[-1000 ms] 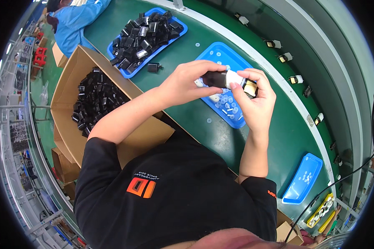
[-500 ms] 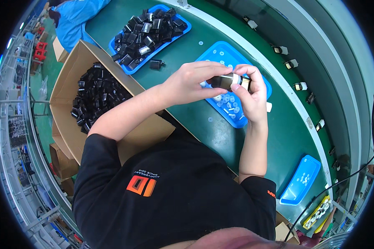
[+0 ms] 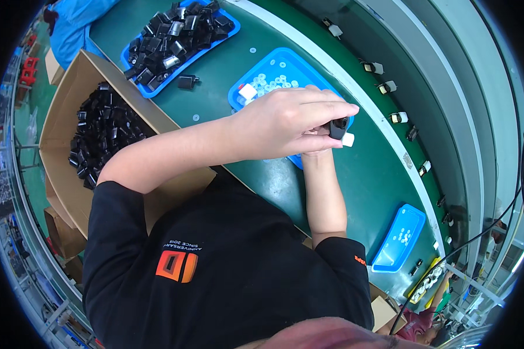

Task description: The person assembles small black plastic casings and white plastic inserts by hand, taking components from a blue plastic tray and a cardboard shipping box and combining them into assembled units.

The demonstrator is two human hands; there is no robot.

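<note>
My left hand (image 3: 285, 119) reaches over the blue tray and is closed on a small black cartridge-like part (image 3: 339, 129), its dark end turned up between thumb and fingers. Behind it, most of my right hand (image 3: 317, 153) is hidden; only the heel near the wrist shows plainly, so its grip cannot be made out. Under both hands lies the blue tray (image 3: 239, 87), holding several translucent silicone rings (image 3: 282, 80) and a red-and-white piece (image 3: 247, 91). A small white block (image 3: 348, 139) sits beside the tray, close to my fingertips.
A blue tray heaped with black parts (image 3: 174, 43) stands at the far left, one loose black part (image 3: 188, 82) beside it. An open cardboard box (image 3: 58, 128) of black parts flanks my left arm. Another blue tray (image 3: 384, 256) is at right. A curved conveyor (image 3: 367, 87) carries spaced-out pieces.
The view has shifted, moving the scene left and up. My left hand has turned and moved across my right hand, now covering it. The part's dark end now faces up.
</note>
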